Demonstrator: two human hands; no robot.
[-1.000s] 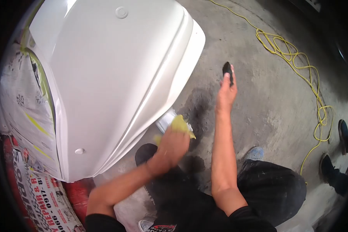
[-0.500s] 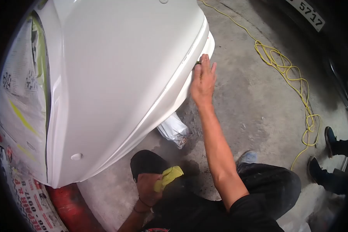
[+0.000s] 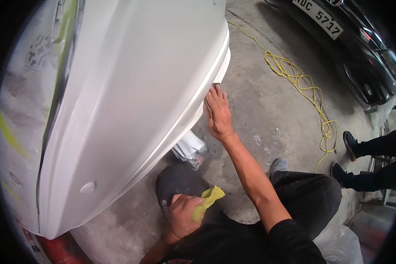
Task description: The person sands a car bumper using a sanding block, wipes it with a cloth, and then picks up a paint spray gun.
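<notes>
My left hand is closed around a crumpled yellow cloth and rests by my bent knee. My right hand reaches forward with its fingers stretched out, lying flat against the lower edge of a white car body panel. At the fingertips a small dark spot shows at the panel's edge; whether it is a gap or something under the hand I cannot tell. A round cap sits on the panel's near end.
Masking film covers the car at left, above a red part. A white wrapped bundle lies under the panel. Yellow cord is strewn across the concrete floor. A black car and another person's legs are at right.
The view has shifted, bringing more of the black car into sight. My right hand now lies a little nearer along the panel's edge. My left hand still holds the cloth.
</notes>
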